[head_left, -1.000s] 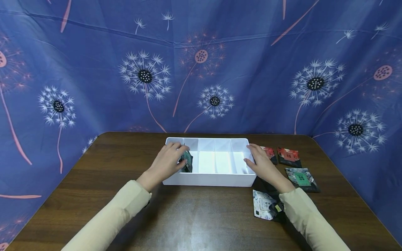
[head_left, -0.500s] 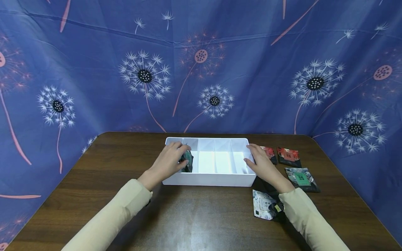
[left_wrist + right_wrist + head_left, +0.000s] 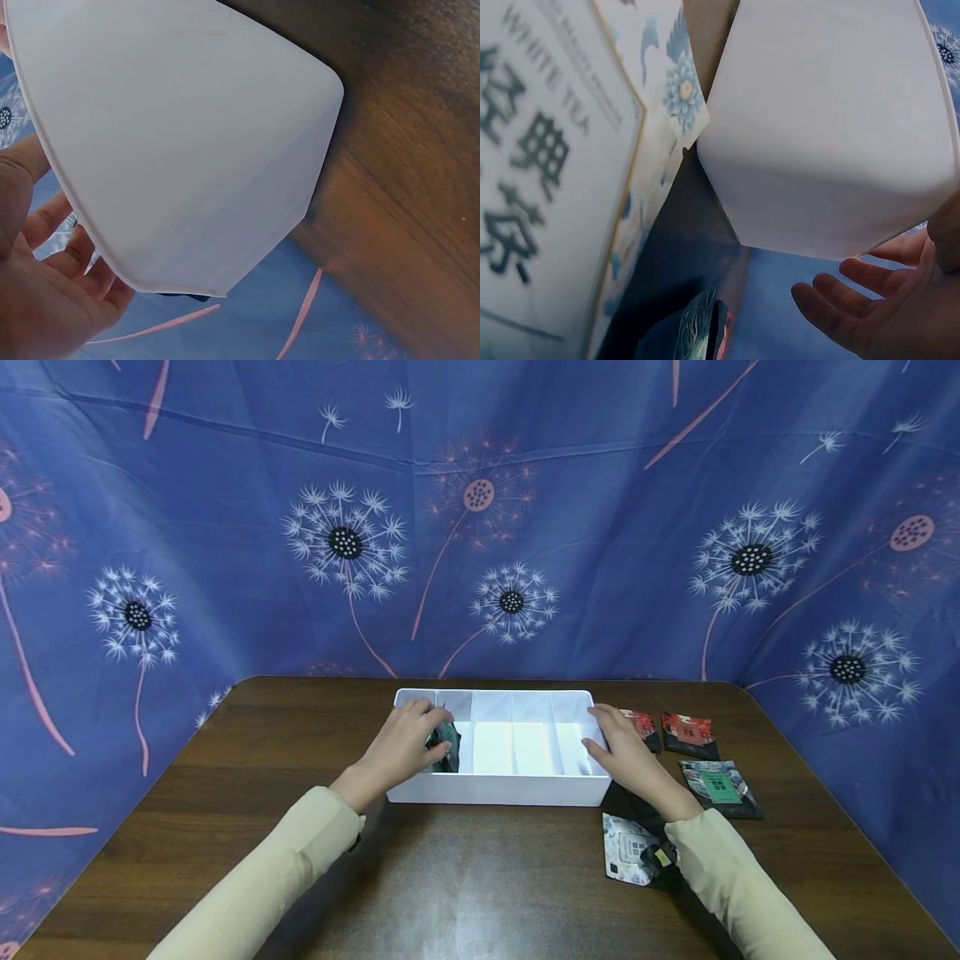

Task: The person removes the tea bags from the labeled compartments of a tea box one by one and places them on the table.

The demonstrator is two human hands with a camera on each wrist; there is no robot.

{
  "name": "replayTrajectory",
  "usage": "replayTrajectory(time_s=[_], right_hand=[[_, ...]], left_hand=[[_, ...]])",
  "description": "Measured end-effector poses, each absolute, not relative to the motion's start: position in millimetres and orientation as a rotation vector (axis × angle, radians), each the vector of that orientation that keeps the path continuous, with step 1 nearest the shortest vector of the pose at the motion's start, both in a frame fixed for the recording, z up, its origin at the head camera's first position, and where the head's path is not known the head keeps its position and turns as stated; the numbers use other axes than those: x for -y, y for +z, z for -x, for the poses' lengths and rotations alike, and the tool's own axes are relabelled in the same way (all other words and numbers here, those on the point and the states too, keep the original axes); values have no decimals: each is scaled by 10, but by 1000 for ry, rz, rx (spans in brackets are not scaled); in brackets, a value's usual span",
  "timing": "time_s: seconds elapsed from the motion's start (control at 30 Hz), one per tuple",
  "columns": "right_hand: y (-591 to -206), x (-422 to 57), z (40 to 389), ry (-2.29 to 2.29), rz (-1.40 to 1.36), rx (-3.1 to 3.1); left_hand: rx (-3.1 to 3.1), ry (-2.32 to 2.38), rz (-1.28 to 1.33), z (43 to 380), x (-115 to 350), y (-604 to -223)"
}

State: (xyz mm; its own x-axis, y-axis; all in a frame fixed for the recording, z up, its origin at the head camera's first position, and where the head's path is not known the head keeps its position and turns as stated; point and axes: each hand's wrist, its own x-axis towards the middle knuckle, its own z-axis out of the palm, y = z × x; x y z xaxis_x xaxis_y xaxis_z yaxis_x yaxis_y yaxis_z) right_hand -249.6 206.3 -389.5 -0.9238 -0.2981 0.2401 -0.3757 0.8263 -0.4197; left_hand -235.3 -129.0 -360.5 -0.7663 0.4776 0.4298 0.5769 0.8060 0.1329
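A long white compartment box [image 3: 498,789] stands near the back of the table, its front wall facing me. Over its left end reaches my left hand [image 3: 401,739], thumb and fingers around a dark green tea packet [image 3: 450,747] in the left part. Much of that packet is hidden by the hand. At the other end my right hand [image 3: 626,752] holds the box's side wall, with the thumb over the rim. In the right wrist view several loosely bent fingers [image 3: 847,296] show beside the wall. The compartments toward the right show bare white floors.
Right of the box lie two red-and-black packets [image 3: 690,733], partly covered by the right hand, and a green-labelled packet [image 3: 722,787]. Nearer me is a white tea packet [image 3: 628,852], beside dark items under the right forearm. A blue dandelion-print cloth [image 3: 600,527] hangs behind.
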Motion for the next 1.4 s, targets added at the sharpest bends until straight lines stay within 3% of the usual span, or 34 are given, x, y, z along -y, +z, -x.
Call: replayTrajectory(time_s=[1.4], right_hand=[[-3837, -2083, 2476, 519, -587, 2825]], left_hand=[[2639, -276, 748, 2341, 1254, -3638]])
